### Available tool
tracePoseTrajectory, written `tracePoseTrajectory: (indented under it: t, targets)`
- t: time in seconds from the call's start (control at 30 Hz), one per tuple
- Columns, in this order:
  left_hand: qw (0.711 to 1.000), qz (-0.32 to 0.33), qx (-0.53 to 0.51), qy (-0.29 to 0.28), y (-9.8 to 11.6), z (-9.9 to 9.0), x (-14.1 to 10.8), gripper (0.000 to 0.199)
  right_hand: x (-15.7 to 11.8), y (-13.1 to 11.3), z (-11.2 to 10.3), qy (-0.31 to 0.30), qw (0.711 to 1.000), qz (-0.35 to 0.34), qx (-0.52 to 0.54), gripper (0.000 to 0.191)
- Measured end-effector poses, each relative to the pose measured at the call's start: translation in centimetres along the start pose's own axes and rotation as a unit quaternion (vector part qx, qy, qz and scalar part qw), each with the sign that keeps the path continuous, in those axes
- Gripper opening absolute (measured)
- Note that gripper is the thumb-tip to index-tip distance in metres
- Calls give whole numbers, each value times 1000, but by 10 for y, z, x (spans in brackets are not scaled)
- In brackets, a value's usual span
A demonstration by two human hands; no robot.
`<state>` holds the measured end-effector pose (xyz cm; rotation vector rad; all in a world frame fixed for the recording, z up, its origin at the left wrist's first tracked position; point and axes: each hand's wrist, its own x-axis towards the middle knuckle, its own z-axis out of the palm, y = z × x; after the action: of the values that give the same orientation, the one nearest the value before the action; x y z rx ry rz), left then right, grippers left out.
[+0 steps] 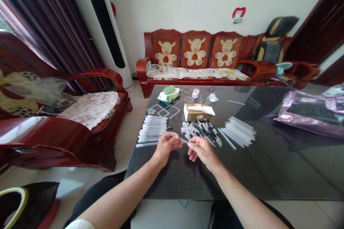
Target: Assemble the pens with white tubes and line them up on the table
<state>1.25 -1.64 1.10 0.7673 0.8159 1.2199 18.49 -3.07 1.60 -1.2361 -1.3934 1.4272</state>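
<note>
My left hand is closed on a thin translucent pen, held above the dark table. At the pen's right end, the fingers of my right hand pinch it. Left of my hands lies a row of assembled-looking pens with clear barrels. Just beyond my hands is a loose pile of small black and clear pen parts. To the right, a stack of frosted empty barrels lies slanted.
A gold tissue box stands behind the parts pile. Farther back are a green wipes pack, a small cup, crumpled tissue and a single barrel. A purple-edged plastic bag lies at right.
</note>
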Motion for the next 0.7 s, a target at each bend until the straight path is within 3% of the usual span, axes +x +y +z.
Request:
tracePoseTrajectory:
  t: [0.13,0.3,0.53,0.7]
  targets:
    - [1000,-4,0,-1,0,0,0,30,0,-1,1,-2,1000,27,1,41]
    - [1000,-16,-1,1,2,2,-1,32,-1,0,1,-13,1000,2,-11,37]
    - [1000,-19,1,-10,4,2,-1,31,-2,1,5,-16,998,36,40,43]
    - [1000,-19,-4,-6,3,1,0,31,-2,1,5,-15,999,11,25,39]
